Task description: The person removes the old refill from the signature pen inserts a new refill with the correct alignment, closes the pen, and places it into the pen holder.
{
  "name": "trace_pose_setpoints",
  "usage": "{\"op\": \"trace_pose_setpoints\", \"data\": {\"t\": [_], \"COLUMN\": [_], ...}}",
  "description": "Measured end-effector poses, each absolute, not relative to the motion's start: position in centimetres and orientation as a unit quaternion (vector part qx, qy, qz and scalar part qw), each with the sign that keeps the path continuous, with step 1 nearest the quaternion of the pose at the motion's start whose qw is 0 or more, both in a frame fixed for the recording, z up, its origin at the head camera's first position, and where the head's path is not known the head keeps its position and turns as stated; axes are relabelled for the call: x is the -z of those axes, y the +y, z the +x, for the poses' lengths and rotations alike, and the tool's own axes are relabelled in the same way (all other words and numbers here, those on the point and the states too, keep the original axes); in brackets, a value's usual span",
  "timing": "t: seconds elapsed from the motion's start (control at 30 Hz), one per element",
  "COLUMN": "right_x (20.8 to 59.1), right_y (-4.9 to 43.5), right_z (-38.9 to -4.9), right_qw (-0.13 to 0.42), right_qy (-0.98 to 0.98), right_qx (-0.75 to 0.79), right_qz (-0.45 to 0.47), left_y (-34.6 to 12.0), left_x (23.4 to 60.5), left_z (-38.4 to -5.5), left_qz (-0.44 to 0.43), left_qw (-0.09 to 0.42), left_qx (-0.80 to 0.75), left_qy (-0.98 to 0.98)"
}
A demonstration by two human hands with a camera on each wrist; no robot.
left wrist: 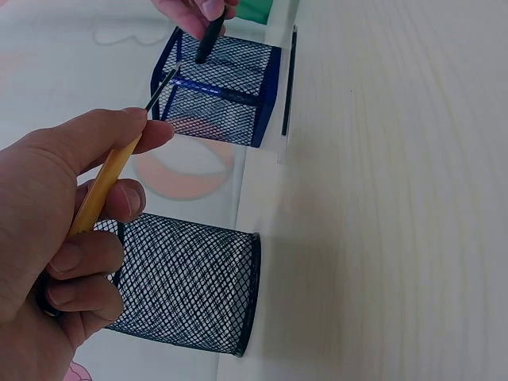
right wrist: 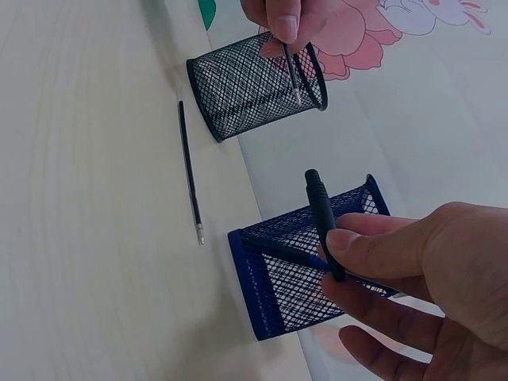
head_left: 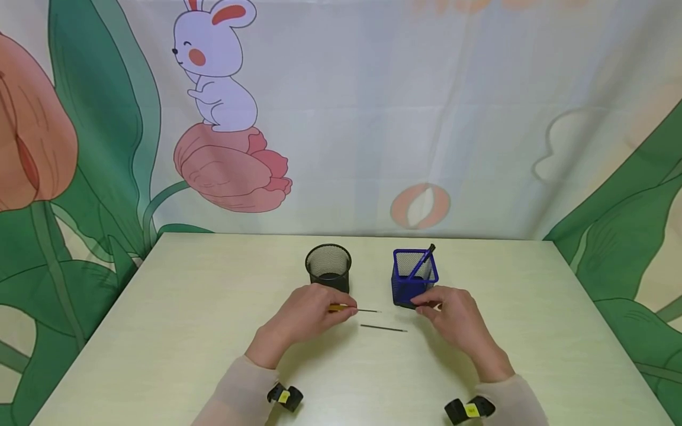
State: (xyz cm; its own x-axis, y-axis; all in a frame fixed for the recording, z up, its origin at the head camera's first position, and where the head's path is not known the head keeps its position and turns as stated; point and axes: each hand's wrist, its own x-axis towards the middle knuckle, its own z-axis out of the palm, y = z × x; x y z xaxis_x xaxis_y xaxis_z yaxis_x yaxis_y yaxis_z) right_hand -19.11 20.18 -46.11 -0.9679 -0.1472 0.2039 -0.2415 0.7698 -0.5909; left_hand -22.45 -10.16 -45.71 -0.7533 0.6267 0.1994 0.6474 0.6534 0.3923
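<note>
Sleeves [head_left: 234, 391] sit nearest my camera; from the left, I see the left hand [head_left: 311, 310] gripping a yellow pen [left wrist: 109, 176] near the black cup [left wrist: 186, 290], then a refill [head_left: 383, 328] on the bench [head_left: 160, 337]. Next stands a blue cup [head_left: 397, 291] holding a blue pen [head_left: 419, 266]; beside it the right hand [head_left: 455, 310] pinches a black tube [right wrist: 321, 213].

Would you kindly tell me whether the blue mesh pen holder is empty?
Not empty: a blue pen leans in the pen holder, rising above its rim.
</note>
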Motion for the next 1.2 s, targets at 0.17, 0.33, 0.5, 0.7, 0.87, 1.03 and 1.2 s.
{"op": "trace_pose_setpoints", "data": {"t": [0.17,0.33,0.5,0.7,0.87,1.03,1.2], "right_x": [45.84,45.77,45.79,45.72,45.66,45.58,45.49], "right_y": [20.24,20.27,20.25,20.3,20.35,20.28,20.2], "right_z": [-19.07,-18.98,-18.9,-18.89,-18.84,-18.8,-18.78], "right_qw": [0.069,0.071,0.076,0.079,0.083,0.088,0.091], "right_qy": [-0.939,-0.938,-0.937,-0.937,-0.936,-0.934,-0.932], "right_qx": [-0.322,-0.323,-0.322,-0.32,-0.32,-0.323,-0.325], "right_qz": [0.102,0.103,0.108,0.113,0.118,0.124,0.128], "left_y": [-10.13,-10.16,-10.19,-10.2,-10.24,-10.28,-10.28], "left_x": [45.73,45.74,45.73,45.68,45.64,45.63,45.63], "left_z": [-22.49,-22.49,-22.49,-22.5,-22.47,-22.46,-22.46], "left_qz": [-0.348,-0.348,-0.35,-0.35,-0.349,-0.347,-0.348], "left_qw": [0.022,0.023,0.025,0.023,0.022,0.021,0.024], "left_qx": [0.225,0.228,0.227,0.227,0.228,0.229,0.229], "left_qy": [-0.91,-0.909,-0.909,-0.909,-0.909,-0.909,-0.909]}}
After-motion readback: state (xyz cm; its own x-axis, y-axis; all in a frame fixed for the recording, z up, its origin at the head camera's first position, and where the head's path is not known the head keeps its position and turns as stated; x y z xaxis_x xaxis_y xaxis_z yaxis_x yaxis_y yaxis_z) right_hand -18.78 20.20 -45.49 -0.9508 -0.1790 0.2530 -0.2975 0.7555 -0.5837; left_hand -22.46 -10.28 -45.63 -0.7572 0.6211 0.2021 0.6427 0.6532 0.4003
